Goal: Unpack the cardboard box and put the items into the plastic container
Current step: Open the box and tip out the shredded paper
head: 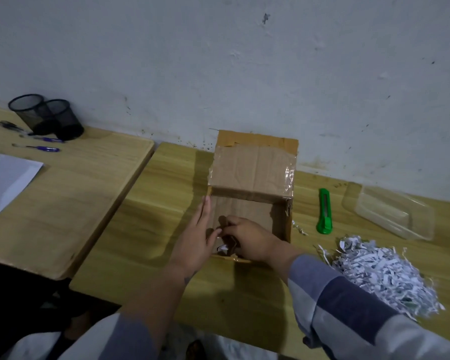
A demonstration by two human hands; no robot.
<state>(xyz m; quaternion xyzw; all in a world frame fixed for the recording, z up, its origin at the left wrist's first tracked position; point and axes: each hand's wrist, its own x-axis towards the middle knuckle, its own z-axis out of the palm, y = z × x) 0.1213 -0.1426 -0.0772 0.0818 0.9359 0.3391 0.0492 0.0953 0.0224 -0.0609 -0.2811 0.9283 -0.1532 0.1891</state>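
Cardboard box (pixel 252 193) at centre of near wooden table (pixel 146 245), open at top, rear flap (pixel 252 167) raised toward twelve o'clock and striped with clear tape. Both hands down at six o'clock of box, forearms entering from bottom edge in grey-and-white striped sleeves (pixel 348 307). Left hand (pixel 195 240) flat and relaxed, fingers straight along box's nine-o'clock wall, fingertips near that wall's far corner, holding nothing. Right hand (pixel 247 237) reaching inside box, fingers curled round something small and dark with a scrap of white showing; too shadowed to tell what. Box interior otherwise dim brown.

At four o'clock of box, heap of white shredded paper (pixel 382 274) on table, a few loose strips straying toward box. At three o'clock, just beside box and apart from it, green utility knife (pixel 324 211) lying lengthwise. Further toward two o'clock, clear plastic container (pixel 392 211) near table's far edge, resting on table; contents, if any, impossible to make out.

At nine o'clock, second wooden table (pixel 70 203) set beside first with a narrow gap between. White sheet of paper (pixel 5 180) at its left edge. Toward ten o'clock, two purple pens (pixel 40 144) and one darker pen (pixel 9 125) lying loose, then two black mesh pen cups (pixel 47 116) touching each other against pale, marked wall (pixel 244 61).
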